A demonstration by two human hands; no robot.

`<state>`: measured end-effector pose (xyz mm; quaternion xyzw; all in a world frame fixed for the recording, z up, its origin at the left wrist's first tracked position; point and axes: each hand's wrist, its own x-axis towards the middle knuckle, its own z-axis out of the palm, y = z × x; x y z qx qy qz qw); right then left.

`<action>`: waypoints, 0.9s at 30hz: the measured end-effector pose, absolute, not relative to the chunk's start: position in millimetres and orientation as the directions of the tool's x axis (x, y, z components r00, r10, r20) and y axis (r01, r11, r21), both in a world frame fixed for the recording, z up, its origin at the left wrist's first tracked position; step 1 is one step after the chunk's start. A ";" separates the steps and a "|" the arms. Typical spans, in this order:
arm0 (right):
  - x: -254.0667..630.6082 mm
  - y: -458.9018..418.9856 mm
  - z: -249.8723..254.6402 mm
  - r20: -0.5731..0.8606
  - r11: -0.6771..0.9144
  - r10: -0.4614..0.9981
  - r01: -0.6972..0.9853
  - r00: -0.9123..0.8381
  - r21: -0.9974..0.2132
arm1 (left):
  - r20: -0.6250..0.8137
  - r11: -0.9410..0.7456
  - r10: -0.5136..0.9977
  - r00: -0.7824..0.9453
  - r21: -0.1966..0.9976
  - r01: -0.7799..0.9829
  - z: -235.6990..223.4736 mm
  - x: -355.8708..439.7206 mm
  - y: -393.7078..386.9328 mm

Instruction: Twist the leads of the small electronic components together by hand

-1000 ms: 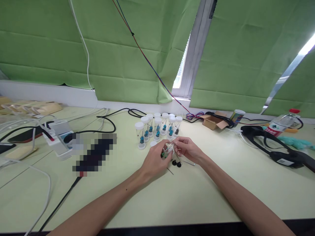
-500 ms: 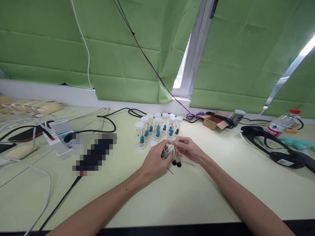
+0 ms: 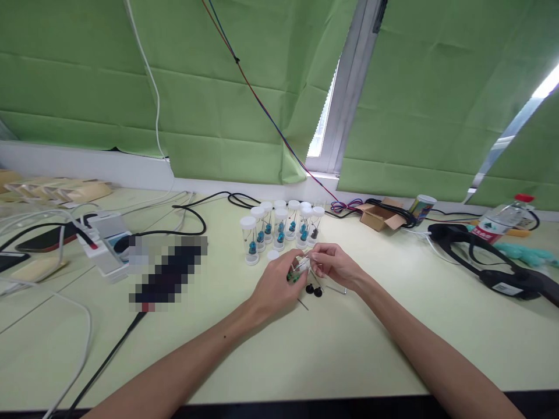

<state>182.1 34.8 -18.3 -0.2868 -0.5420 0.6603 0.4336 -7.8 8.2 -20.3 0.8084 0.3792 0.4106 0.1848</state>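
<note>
My left hand (image 3: 279, 278) is closed around a small clear tube (image 3: 301, 265) that lies tilted, with green bits showing at its lower side. At the tube's other end my right hand (image 3: 335, 265) has its fingertips pinched together on something thin that I cannot make out. Just below the hands lie two black round pieces (image 3: 318, 291) and a thin rod (image 3: 303, 304). A bent metal rod (image 3: 340, 290) rests under my right wrist. A white cap (image 3: 273, 255) sits beside my left knuckles. Behind stand several capped clear tubes (image 3: 280, 230) with blue pieces inside.
A small open cardboard box (image 3: 379, 218), a printed can (image 3: 421, 208), a black headset (image 3: 502, 273) and a red-capped bottle (image 3: 500, 220) are at the right. On the left, a white power strip (image 3: 107, 250) and cables (image 3: 82, 314) spread over the table (image 3: 332, 361).
Both hands stay almost in place around the tube. Only very slight finger movement shows.
</note>
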 end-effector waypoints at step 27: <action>181.8 34.0 -14.2 0.027 -0.062 0.915 -0.207 -0.402 -0.976 | 0.508 -0.650 0.760 0.405 0.590 0.480 -20.4 -9.1 7.7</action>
